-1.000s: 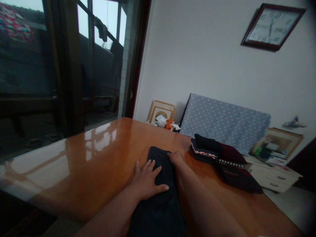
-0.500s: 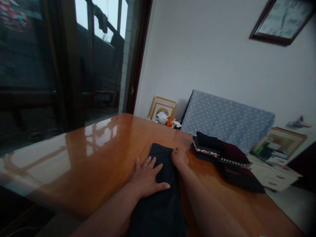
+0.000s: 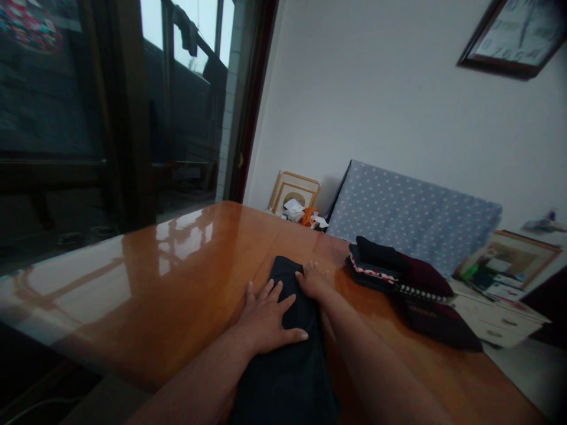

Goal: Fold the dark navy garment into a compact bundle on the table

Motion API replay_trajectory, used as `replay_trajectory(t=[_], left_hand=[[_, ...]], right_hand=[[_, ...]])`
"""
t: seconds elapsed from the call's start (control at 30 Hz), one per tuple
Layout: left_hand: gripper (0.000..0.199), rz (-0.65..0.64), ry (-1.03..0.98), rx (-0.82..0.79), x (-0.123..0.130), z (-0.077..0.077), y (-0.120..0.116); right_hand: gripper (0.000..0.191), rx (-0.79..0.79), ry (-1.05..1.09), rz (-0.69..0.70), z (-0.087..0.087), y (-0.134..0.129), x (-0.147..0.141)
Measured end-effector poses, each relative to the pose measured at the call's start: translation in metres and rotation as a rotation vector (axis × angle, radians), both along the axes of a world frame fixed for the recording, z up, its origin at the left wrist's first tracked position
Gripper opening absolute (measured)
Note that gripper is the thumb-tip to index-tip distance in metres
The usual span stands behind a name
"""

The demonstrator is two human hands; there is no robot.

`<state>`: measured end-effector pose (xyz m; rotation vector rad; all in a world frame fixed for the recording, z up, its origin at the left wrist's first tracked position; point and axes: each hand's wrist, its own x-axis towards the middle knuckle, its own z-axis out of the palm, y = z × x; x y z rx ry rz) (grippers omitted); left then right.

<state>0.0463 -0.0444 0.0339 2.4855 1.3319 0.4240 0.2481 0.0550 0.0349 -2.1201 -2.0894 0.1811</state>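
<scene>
While my open left hand (image 3: 266, 320) presses the folded black cloth (image 3: 287, 378) on the glossy orange tabletop (image 3: 177, 283), my curled right hand (image 3: 312, 281) touches its far edge. Whether it grips, I cannot tell

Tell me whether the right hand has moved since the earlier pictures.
Yes. The right hand has shifted left, away from the folded stack, and now sits further onto the dark cloth.

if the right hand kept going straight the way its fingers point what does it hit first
Beyond the folded dark cloth it rests on, the right hand would likely cross the wooden table and reach the gold-framed picture first; depth is unclear.
</scene>
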Motion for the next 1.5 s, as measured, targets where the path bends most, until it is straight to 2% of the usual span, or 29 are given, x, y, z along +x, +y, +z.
replay_trajectory(t=[0.1, 0.17, 0.27, 0.4, 0.53, 0.73, 0.9, 1.07, 1.3, 1.4, 1.5], left_hand=[[0.092, -0.009, -0.008, -0.006, 0.000, 0.001, -0.001], [0.092, -0.017, -0.013, -0.007, 0.000, 0.002, -0.001], [0.091, -0.032, -0.015, -0.009, -0.001, 0.002, -0.001], [0.091, -0.044, -0.018, -0.017, -0.002, 0.002, -0.001], [0.090, -0.046, -0.013, -0.016, -0.002, 0.002, -0.001], [0.087, -0.037, 0.011, 0.010, -0.001, -0.001, 0.004], [0.087, -0.037, 0.041, 0.042, 0.002, -0.006, 0.009], [0.084, -0.027, 0.075, 0.033, 0.003, -0.004, 0.010], [0.088, -0.021, 0.095, 0.024, 0.005, 0.000, 0.009], [0.089, -0.030, 0.093, 0.022, 0.004, 0.002, 0.009], [0.090, -0.040, 0.102, 0.027, 0.004, 0.001, 0.009]], right_hand=[[0.061, 0.046, 0.023, 0.165, 0.006, 0.004, -0.016], [0.059, 0.008, 0.047, 0.303, 0.006, 0.008, -0.026], [0.061, -0.064, 0.042, 0.364, 0.001, 0.015, -0.035], [0.064, -0.079, -0.009, 0.345, -0.005, 0.023, -0.036], [0.066, -0.095, -0.017, 0.327, 0.000, 0.022, -0.038], [0.078, -0.022, 0.036, 0.108, 0.014, -0.001, -0.038], [0.091, -0.082, 0.070, 0.004, 0.007, -0.027, -0.018], [0.091, -0.108, 0.097, 0.014, 0.000, -0.040, -0.008], [0.090, -0.120, 0.119, 0.041, 0.010, -0.044, -0.007], [0.091, -0.105, 0.127, 0.023, 0.016, -0.057, -0.005], [0.090, -0.083, 0.148, 0.066, 0.020, -0.080, -0.002]])
